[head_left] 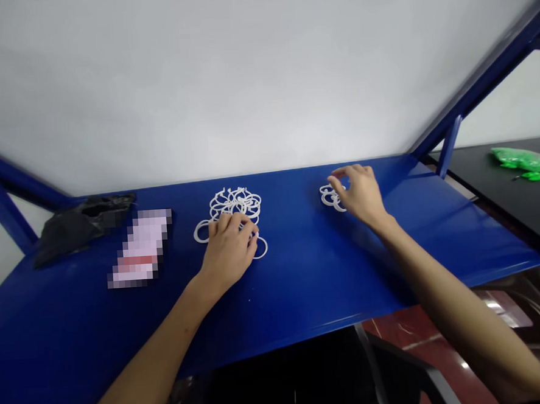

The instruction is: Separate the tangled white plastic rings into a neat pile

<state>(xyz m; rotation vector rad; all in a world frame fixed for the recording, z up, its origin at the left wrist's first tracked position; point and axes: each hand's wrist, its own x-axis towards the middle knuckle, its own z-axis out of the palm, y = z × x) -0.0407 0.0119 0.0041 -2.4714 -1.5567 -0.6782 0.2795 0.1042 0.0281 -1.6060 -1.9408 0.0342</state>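
On the blue tabletop a heap of thin white plastic rings point(236, 201) lies in a loose tangle, several of them with small tabs. My left hand point(229, 244) reaches over its near edge with bent fingers. One white ring point(264, 246) sticks out from beneath the thumb and fingertips, which close on it; the palm hides part of it. Another ring point(195, 232) shows at the left of the knuckles. To the right, a smaller cluster of white rings point(328, 196) rests on the table. My right hand point(359, 191) hovers beside it, thumb and fingers apart, with nothing visible between them.
A black plastic bag point(77, 229) and a blurred-out flat pinkish object point(144, 240) lie at the left. Blue frame posts point(449, 145) rise at the table's ends. A bag of green parts point(523, 161) sits on a black table point(507, 196) at the right.
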